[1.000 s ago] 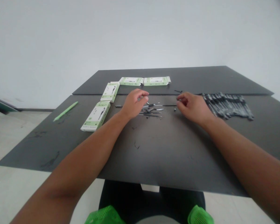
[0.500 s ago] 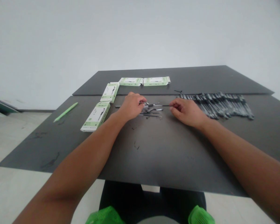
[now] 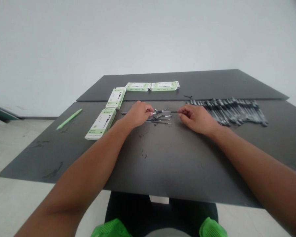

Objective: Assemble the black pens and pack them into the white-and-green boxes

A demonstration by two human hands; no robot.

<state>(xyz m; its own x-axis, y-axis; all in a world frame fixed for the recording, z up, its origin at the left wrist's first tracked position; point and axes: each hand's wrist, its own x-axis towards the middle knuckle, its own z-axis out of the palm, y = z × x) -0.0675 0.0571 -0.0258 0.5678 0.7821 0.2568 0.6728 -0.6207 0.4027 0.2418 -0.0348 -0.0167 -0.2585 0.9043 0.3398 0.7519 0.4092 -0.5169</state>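
Observation:
Over the middle of the table, my left hand (image 3: 138, 114) is closed, fingertips pinched on the left end of a slim pen (image 3: 165, 112) with a clear barrel and dark parts. At its dark right end, the thumb and fingers of my right hand (image 3: 196, 118) are closed in a pinch. Just below the pen lie several loose pen parts (image 3: 160, 120), dark thin refills and clear or metallic pieces, partly hidden by my left hand. Right of my right hand lies a long row of clear and black pens (image 3: 234, 112) side by side.
Several green and white pen boxes (image 3: 101, 123) form a bent line at the left and back of the dark table (image 3: 177, 164). A light green pen (image 3: 69, 119) lies far left. Small black bits (image 3: 187, 96) lie behind my right hand. A seam crosses the tabletop.
The fingers of my left hand have come down slightly and closed at the pen's left end. My right hand keeps almost the same place and pinch.

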